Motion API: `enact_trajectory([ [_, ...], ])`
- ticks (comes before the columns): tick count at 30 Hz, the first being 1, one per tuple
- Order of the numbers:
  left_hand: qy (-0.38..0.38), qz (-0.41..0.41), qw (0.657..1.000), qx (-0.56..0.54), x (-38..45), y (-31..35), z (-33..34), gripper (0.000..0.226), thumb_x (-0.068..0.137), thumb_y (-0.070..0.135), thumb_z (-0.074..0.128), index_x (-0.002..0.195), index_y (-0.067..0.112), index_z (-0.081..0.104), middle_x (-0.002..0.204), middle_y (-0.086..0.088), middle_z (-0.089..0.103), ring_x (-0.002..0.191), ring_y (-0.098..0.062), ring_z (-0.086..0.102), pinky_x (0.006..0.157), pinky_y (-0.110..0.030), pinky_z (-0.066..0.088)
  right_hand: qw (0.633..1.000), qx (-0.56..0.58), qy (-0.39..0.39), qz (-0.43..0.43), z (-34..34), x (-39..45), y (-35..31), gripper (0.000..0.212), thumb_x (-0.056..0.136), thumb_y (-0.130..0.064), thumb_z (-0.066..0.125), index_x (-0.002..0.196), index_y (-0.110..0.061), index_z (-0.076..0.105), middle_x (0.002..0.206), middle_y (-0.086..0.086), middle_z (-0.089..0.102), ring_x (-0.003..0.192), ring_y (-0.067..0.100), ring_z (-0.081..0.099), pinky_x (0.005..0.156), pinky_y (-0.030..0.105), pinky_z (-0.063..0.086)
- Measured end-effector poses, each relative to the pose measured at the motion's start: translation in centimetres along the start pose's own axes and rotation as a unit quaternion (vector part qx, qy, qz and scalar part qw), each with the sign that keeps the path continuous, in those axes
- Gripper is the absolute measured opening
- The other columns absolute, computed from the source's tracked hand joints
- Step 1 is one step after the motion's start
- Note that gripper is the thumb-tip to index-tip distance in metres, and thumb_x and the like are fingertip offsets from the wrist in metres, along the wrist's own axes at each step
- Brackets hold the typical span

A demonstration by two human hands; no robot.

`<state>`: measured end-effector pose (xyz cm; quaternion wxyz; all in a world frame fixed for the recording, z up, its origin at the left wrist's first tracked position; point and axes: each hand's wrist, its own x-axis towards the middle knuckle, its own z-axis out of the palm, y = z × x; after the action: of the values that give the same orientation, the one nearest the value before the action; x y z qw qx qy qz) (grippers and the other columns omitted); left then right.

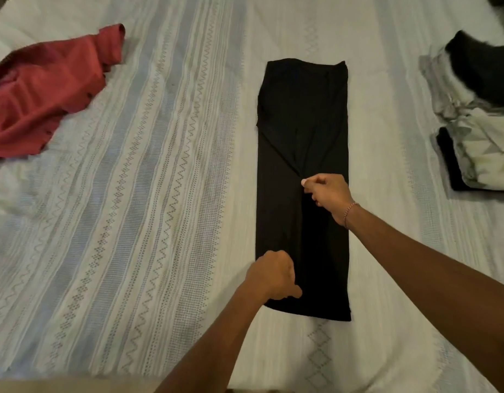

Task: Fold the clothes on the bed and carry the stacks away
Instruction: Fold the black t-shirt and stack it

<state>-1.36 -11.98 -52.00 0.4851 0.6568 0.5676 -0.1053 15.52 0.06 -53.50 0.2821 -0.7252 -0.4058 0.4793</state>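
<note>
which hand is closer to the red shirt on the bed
Left. The left hand grips the black garment's near left edge; the right hand pinches its middle, farther from the red shirt.

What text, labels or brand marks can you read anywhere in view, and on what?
None can be read.
Black garment: plain, no print or tag showing.
Red shirt: no lettering visible.
Stack at right: pale and dark cloth, blurred, no text legible.
Bedspread: woven zigzag and diamond pattern only, no words.
Bracelet on the right wrist: too small to tell any marking.
</note>
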Motion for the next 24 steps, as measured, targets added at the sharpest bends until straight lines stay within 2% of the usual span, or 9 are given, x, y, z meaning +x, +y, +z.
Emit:
enact_trajectory([
  [2, -0.007, -0.008, 1.000, -0.001, 0.4, 0.4, 1.0, 0.022, 0.082, 0.025, 0.082, 0.086, 0.006, 0.072, 0.086, -0.007, 0.074, 0.081, -0.021, 0.072, 0.085, -0.041, 0.060, 1.000, -0.010, 0.007, 0.002, -0.3, -0.1, 1.1, 0.011, 0.097, -0.025, 0.067, 0.092, -0.017, 0.074, 0.089, 0.003, 0.071, 0.076, 0.013, 0.063, 0.069, 0.025, 0.052],
  [6, -0.027, -0.022, 0.999, -0.033, 1.1, 0.0, 2.4, 0.018, 0.083, 0.026, 0.080, 0.083, 0.009, 0.074, 0.080, -0.003, 0.076, 0.078, -0.015, 0.073, 0.087, -0.039, 0.060, 0.999, -0.048, 0.015, -0.001, -0.4, -0.2, 2.4, 0.014, 0.099, -0.027, 0.065, 0.090, -0.018, 0.069, 0.085, 0.004, 0.072, 0.065, 0.012, 0.068, 0.057, 0.021, 0.048],
  [10, -0.055, -0.026, 0.991, -0.120, 0.8, -0.5, 1.7, 0.018, 0.090, 0.026, 0.075, 0.090, 0.008, 0.076, 0.077, 0.000, 0.075, 0.070, -0.009, 0.070, 0.076, -0.024, 0.059, 0.997, -0.073, 0.001, 0.002, -0.4, -0.9, 2.5, 0.016, 0.102, -0.031, 0.059, 0.098, -0.016, 0.064, 0.087, 0.005, 0.071, 0.057, 0.011, 0.068, 0.043, 0.016, 0.044],
  [12, -0.058, -0.057, 0.975, -0.206, 0.3, -1.3, 1.1, 0.021, 0.094, 0.023, 0.070, 0.096, 0.003, 0.075, 0.079, -0.006, 0.075, 0.069, -0.012, 0.070, 0.072, -0.023, 0.060, 0.995, -0.101, -0.020, 0.003, -0.4, -1.8, 2.7, 0.023, 0.099, -0.038, 0.062, 0.095, -0.016, 0.064, 0.082, 0.003, 0.071, 0.053, 0.011, 0.068, 0.042, 0.017, 0.043],
  [15, -0.059, -0.091, 0.923, -0.370, -0.8, -2.7, 0.4, 0.022, 0.098, 0.014, 0.061, 0.102, -0.004, 0.072, 0.083, -0.016, 0.073, 0.072, -0.020, 0.069, 0.070, -0.027, 0.059, 0.987, -0.138, -0.077, 0.027, -0.4, -3.6, 3.2, 0.028, 0.093, -0.040, 0.070, 0.088, -0.012, 0.067, 0.076, 0.004, 0.072, 0.048, 0.009, 0.066, 0.042, 0.017, 0.044],
  [17, -0.002, -0.114, 0.901, -0.418, -1.2, -3.3, 0.1, 0.021, 0.099, 0.013, 0.059, 0.099, -0.003, 0.072, 0.079, -0.016, 0.071, 0.066, -0.019, 0.066, 0.066, -0.027, 0.057, 0.979, -0.149, -0.132, 0.055, -0.5, -5.1, 3.9, 0.030, 0.092, -0.037, 0.073, 0.089, -0.008, 0.068, 0.077, 0.006, 0.073, 0.046, 0.008, 0.064, 0.041, 0.017, 0.043],
  [20, 0.110, -0.156, 0.936, -0.297, -0.8, -4.5, 0.4, 0.022, 0.095, 0.021, 0.067, 0.085, 0.002, 0.072, 0.070, -0.012, 0.071, 0.054, -0.015, 0.064, 0.063, -0.031, 0.056, 0.963, -0.141, -0.208, 0.096, -0.4, -8.0, 5.5, 0.032, 0.089, -0.038, 0.075, 0.085, -0.007, 0.069, 0.071, 0.006, 0.072, 0.044, 0.006, 0.059, 0.040, 0.018, 0.041],
  [22, 0.089, -0.170, 0.967, -0.168, -0.6, -5.3, 0.8, 0.031, 0.086, 0.034, 0.079, 0.078, 0.005, 0.070, 0.065, -0.008, 0.072, 0.051, -0.014, 0.065, 0.060, -0.028, 0.058, 0.948, -0.136, -0.256, 0.129, -0.1, -10.2, 6.7, 0.031, 0.086, -0.038, 0.079, 0.084, -0.010, 0.067, 0.067, 0.004, 0.069, 0.044, 0.006, 0.056, 0.040, 0.019, 0.039],
  [24, 0.055, -0.176, 0.980, -0.074, -1.0, -5.7, 0.9, 0.041, 0.074, 0.045, 0.087, 0.071, 0.010, 0.067, 0.063, -0.004, 0.071, 0.055, -0.014, 0.067, 0.063, -0.026, 0.058, 0.940, -0.130, -0.279, 0.150, 0.1, -11.8, 7.5, 0.029, 0.083, -0.032, 0.083, 0.091, -0.011, 0.065, 0.063, 0.001, 0.065, 0.044, 0.006, 0.055, 0.040, 0.020, 0.039],
])
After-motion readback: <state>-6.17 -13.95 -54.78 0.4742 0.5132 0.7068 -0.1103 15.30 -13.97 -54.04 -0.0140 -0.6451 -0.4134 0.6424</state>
